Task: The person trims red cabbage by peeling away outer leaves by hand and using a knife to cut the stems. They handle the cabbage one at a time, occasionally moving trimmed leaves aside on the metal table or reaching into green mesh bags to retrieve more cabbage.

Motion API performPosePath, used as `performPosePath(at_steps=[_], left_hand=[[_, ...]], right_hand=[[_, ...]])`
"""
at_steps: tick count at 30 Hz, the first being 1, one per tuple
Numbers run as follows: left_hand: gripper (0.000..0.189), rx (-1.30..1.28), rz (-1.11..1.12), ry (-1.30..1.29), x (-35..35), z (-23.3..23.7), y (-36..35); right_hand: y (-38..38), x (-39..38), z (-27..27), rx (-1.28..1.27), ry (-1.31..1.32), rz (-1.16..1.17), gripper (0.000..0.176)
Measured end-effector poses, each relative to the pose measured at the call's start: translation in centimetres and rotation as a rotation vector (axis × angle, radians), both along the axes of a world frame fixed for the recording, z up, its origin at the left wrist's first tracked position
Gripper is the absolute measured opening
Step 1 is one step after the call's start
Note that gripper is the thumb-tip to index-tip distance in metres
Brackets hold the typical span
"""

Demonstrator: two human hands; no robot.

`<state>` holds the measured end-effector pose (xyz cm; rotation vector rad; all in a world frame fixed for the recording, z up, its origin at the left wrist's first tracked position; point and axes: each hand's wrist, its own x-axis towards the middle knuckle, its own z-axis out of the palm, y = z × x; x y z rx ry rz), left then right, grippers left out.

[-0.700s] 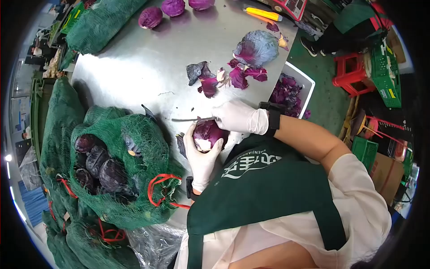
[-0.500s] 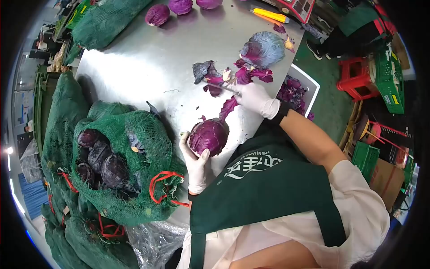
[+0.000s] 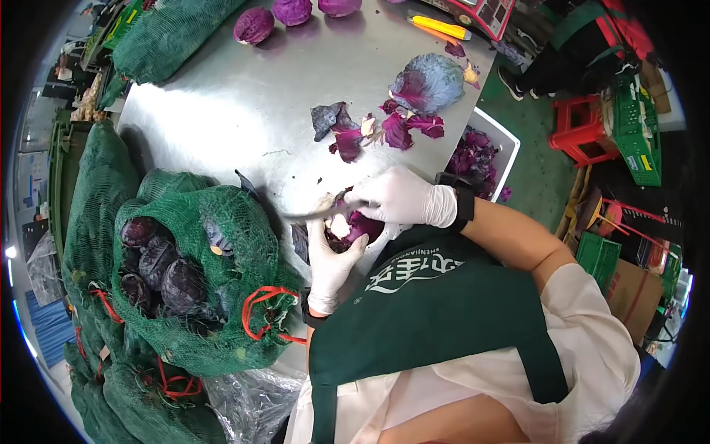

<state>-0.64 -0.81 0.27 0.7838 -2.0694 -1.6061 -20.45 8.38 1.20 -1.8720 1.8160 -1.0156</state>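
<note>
A red cabbage (image 3: 366,227) rests in my left hand (image 3: 333,263), which is wrapped round it from below. Its pale cut stem end (image 3: 339,226) faces up. My right hand (image 3: 403,196), also in a white glove, is closed over the top of the cabbage, gripping a knife (image 3: 303,215) whose blade points left across the stem end. The knife's handle is hidden in the fingers. A dark outer leaf (image 3: 299,243) lies just left of the cabbage. Farther up the steel table (image 3: 214,118) are torn purple leaves (image 3: 398,132) and a large grey-purple leaf (image 3: 429,83).
A green mesh sack (image 3: 244,274) of dark cabbages stands at the left. Several trimmed cabbages (image 3: 254,26) and a yellow cutter (image 3: 440,28) lie at the far side. A white bin (image 3: 505,152) of leaf scraps sits beyond the right edge. Another person's legs (image 3: 543,70) show at upper right.
My right hand has come down and left with the knife, from the loose leaves to the cabbage. The cabbage has been turned so its stem end shows. The strip of leaf beside it is gone.
</note>
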Motion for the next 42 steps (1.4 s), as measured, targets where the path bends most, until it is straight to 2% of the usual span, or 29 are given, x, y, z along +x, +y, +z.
performPosePath(at_steps=[2, 3, 6, 8, 10, 12, 14, 16, 18, 21, 22, 24, 25, 28, 30, 31, 32, 33, 34, 36, 37, 38, 39, 41, 42], left_hand=[[0.076, -0.009, -0.025, -0.012, -0.1, 0.3, -0.1], [0.084, -0.069, -0.108, -0.042, 0.5, -0.1, -0.7], [0.081, -0.006, -0.053, -0.052, 0.4, 1.1, 0.1], [0.084, -0.026, -0.046, -0.067, -0.1, 1.2, 0.8], [0.087, 0.186, 0.107, 0.006, -0.8, 1.0, 1.8], [0.084, -0.087, -0.006, -0.118, -0.8, 0.3, 1.7], [0.083, -0.228, -0.011, -0.138, -1.6, 0.6, 1.9], [0.082, -0.230, -0.025, -0.135, -2.3, 1.2, 2.0], [0.081, -0.228, -0.040, -0.139, -2.8, 1.6, 2.2], [0.077, -0.324, -0.035, -0.139, -3.7, 1.6, 2.8], [0.077, -0.320, -0.042, -0.138, -3.9, 1.5, 2.9], [0.077, -0.429, -0.004, -0.117, -4.5, 1.4, 2.9], [0.078, -0.401, -0.033, -0.134, -4.5, 1.5, 3.1], [0.081, -0.518, -0.065, -0.104, -4.1, 1.4, 3.8], [0.084, -0.371, -0.088, -0.059, -2.8, 0.4, 3.0], [0.085, -0.250, -0.095, -0.018, -1.4, -0.3, 2.1], [0.086, -0.129, -0.091, 0.022, 0.2, -1.1, 1.3], [0.088, 0.044, -0.050, 0.106, 1.6, -2.1, 0.7], [0.088, 0.323, 0.051, 0.260, 2.1, -2.1, 1.4], [0.087, 0.454, 0.152, 0.251, 3.0, -1.1, 1.7], [0.086, 0.430, 0.143, 0.242, 3.2, -1.1, 1.7], [0.085, 0.407, 0.131, 0.240, 3.1, -1.3, 1.8], [0.085, 0.380, 0.123, 0.220, 3.0, -1.4, 2.0], [0.086, 0.267, 0.101, 0.169, 2.6, -1.6, 2.2], [0.086, 0.207, 0.080, 0.148, 2.3, -1.9, 2.1]], right_hand=[[-0.1, -1.1, -1.3, -0.071, 0.080, -0.252, 0.016], [0.0, -2.9, -3.3, 0.048, 0.115, -0.361, 0.017], [1.7, -5.4, -5.4, 0.306, 0.208, -0.551, 0.026], [1.9, -3.7, -1.4, 0.462, 0.058, -0.463, 0.030], [2.8, -0.9, 0.7, 0.372, 0.002, -0.282, 0.041], [3.4, 0.7, 2.4, 0.367, -0.052, -0.165, 0.056], [4.0, 1.0, 2.6, 0.404, 0.049, -0.193, 0.063], [4.4, 1.0, 3.4, 0.471, 0.076, -0.186, 0.067], [4.7, 1.4, 3.0, 0.443, 0.116, -0.224, 0.067], [4.4, 1.8, 2.6, 0.340, 0.176, -0.338, 0.053], [4.3, 1.8, 2.7, 0.344, 0.175, -0.344, 0.053], [3.9, 1.1, 3.4, 0.445, 0.123, -0.335, 0.038], [3.7, 0.7, 2.5, 0.398, 0.074, -0.340, 0.030], [2.9, -3.8, -3.4, 0.320, -0.033, -0.286, 0.044], [2.5, -5.6, -3.7, 0.703, -0.812, -0.259, 0.061], [2.1, -6.1, -4.3, 0.631, -0.719, -0.323, 0.071], [2.4, -7.0, -4.5, 0.626, -0.716, -0.312, 0.071], [2.9, -7.6, -4.4, 0.588, -0.819, -0.467, 0.067], [3.1, -8.1, -4.4, 0.549, -0.921, -0.619, 0.065], [2.8, -7.9, -5.2, 0.533, -0.231, -0.630, 0.056], [2.5, -6.0, -1.2, 0.553, 0.105, -0.702, 0.051], [1.8, -4.8, 0.5, 0.540, 0.029, -0.681, 0.049], [1.8, -3.1, 0.4, 0.339, -0.088, -0.590, 0.042], [1.8, 0.1, 4.4, 0.320, -0.184, -0.238, 0.032], [1.7, 1.7, 2.8, 0.178, -0.230, -0.107, 0.033]])
